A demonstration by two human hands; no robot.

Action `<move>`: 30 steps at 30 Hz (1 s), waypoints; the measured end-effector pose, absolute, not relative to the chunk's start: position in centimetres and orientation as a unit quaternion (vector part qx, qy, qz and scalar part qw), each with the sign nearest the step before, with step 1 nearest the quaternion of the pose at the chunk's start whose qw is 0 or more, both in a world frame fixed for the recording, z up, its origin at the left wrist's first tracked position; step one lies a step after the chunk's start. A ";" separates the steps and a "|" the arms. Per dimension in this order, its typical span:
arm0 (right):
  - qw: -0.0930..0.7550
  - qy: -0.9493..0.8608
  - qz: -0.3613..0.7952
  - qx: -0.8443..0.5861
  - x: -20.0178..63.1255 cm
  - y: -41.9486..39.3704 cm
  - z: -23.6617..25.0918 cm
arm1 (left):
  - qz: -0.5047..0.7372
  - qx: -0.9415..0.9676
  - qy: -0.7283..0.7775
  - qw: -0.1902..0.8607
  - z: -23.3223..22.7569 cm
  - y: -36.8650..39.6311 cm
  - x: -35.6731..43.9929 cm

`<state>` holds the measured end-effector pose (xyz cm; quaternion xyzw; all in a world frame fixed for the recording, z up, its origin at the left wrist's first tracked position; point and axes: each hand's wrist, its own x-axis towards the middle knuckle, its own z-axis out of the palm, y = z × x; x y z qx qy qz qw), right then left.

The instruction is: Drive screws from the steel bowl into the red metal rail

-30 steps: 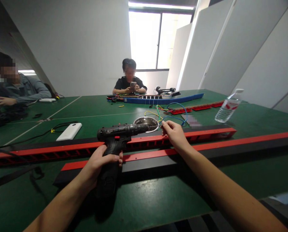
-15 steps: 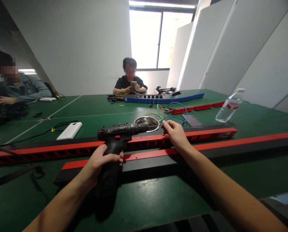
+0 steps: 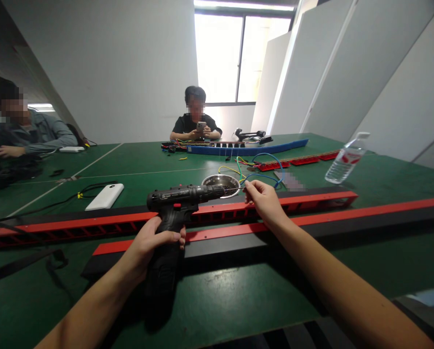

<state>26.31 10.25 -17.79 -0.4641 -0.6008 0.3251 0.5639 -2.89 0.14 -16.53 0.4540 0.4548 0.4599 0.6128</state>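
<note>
My left hand (image 3: 154, 240) is wrapped round the grip of a black cordless drill (image 3: 173, 196), which lies sideways in the air with its chuck to the right. A thin screwdriver bit (image 3: 235, 188) sticks out of the chuck. The fingertips of my right hand (image 3: 262, 198) pinch the far end of that bit. Behind the chuck stands a round metal bowl (image 3: 222, 179) with small dark pieces in it, too small to name. Below my hands lie two long red and black rails, a near one (image 3: 220, 247) and a far one (image 3: 118, 223).
A white power bank (image 3: 105, 196) lies at left with a dark cable. A water bottle (image 3: 345, 160) stands at right. Coloured wires (image 3: 240, 167), red strips (image 3: 304, 161) and a blue rail (image 3: 246, 148) lie farther back. Two people sit at the green table (image 3: 217, 300).
</note>
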 end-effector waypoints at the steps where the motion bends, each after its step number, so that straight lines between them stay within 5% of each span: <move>1: 0.564 -0.601 0.325 -0.464 26.3 10.2 -17.8 | 0.459 0.455 0.454 0.613 -16.5 0.1 -2.9; 30: 0.562 -0.605 0.317 -0.466 26.3 10.1 -17.6 | 0.459 0.457 0.450 0.614 -16.2 0.0 -2.9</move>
